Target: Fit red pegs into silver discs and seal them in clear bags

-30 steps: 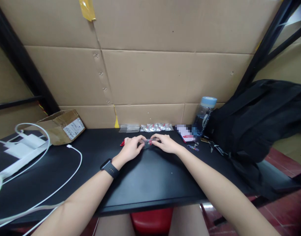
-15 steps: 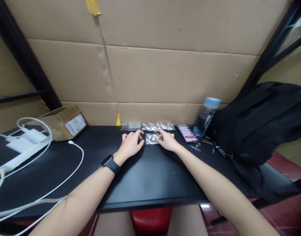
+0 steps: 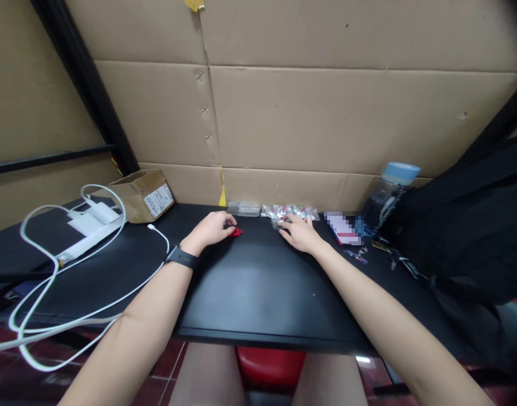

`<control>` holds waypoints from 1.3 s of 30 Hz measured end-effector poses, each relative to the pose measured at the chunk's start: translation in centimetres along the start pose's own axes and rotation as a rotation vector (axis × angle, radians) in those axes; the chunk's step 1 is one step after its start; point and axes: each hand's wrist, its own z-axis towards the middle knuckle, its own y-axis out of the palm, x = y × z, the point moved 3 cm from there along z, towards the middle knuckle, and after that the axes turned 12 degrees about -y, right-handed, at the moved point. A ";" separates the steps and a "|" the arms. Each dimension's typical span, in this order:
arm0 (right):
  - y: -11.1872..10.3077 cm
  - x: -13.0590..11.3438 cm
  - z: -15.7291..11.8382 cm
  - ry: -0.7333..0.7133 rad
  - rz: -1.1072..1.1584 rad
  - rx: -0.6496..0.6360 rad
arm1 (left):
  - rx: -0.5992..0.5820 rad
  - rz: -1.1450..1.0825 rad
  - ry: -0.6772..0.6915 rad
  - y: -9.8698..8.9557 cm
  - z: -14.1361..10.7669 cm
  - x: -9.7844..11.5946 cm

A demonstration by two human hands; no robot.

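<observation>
My left hand (image 3: 215,228), with a black watch on its wrist, is closed with its thumb and curled fingers at a small red bundle (image 3: 237,232) low over the black table. What the red bundle is cannot be made out. To the right, my right hand (image 3: 300,232) has its fingertips closed on a clear plastic packet (image 3: 277,223) with something shiny inside, partly hidden by the fingers. Just behind it lies a row of similar clear packets (image 3: 298,211) with silvery and red contents, against the cardboard wall. Flat clear plastic sleeves (image 3: 243,209) lie left of that row.
At left stand an open cardboard box (image 3: 146,197) and a white power strip (image 3: 93,231) with looping white cables (image 3: 101,310). To the right are a blurred phone-like item (image 3: 345,228), keys (image 3: 393,259), a blue-lidded bottle (image 3: 385,197) and a black backpack (image 3: 461,237).
The view has turned left. My right hand has moved the packet back to the row. My left hand has drawn away leftward, and the red bundle now shows at its fingertips.
</observation>
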 end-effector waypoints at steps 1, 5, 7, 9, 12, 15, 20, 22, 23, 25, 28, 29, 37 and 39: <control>0.0 0.0 0.1 0.020 -0.012 -0.002 | -0.020 -0.007 0.022 0.0 0.0 0.1; -0.7 0.2 -0.2 0.044 -0.024 -0.020 | -0.045 -0.010 0.044 0.3 0.0 0.6; -1.6 0.7 -0.9 0.058 -0.032 -0.012 | -0.031 0.010 0.032 0.7 0.1 0.7; -2.6 1.5 -1.8 0.071 -0.016 -0.012 | -0.020 0.048 0.033 1.1 0.2 0.7; -3.4 2.7 -3.4 0.067 0.098 -0.055 | -0.015 0.067 0.052 1.4 0.2 1.1; -3.7 3.5 -4.2 0.080 0.213 -0.080 | 0.005 -0.031 0.064 1.1 0.0 1.8; -3.7 3.8 -4.2 0.117 0.277 -0.054 | 0.056 -0.244 0.048 0.6 -0.9 4.1; -3.7 3.9 -4.1 0.130 0.304 -0.032 | 0.074 -0.272 0.047 0.8 -1.1 5.1; -3.7 4.0 -4.1 0.137 0.316 -0.006 | 0.085 -0.282 0.047 0.9 -1.2 5.5; -3.9 3.8 -3.9 0.136 0.344 0.075 | 0.116 -0.306 0.048 1.2 -1.4 6.2; -4.2 2.2 -3.4 0.070 0.449 0.247 | 0.151 -0.368 0.057 1.5 -1.6 6.9; -4.3 1.3 -3.2 0.034 0.506 0.304 | 0.160 -0.394 0.063 1.6 -1.7 7.1; -4.6 -5.5 -1.9 -0.165 0.710 0.559 | 0.178 -0.534 0.169 1.5 -2.7 9.1; -4.4 -6.0 -1.9 -0.178 0.713 0.578 | 0.178 -0.552 0.188 1.4 -2.9 9.5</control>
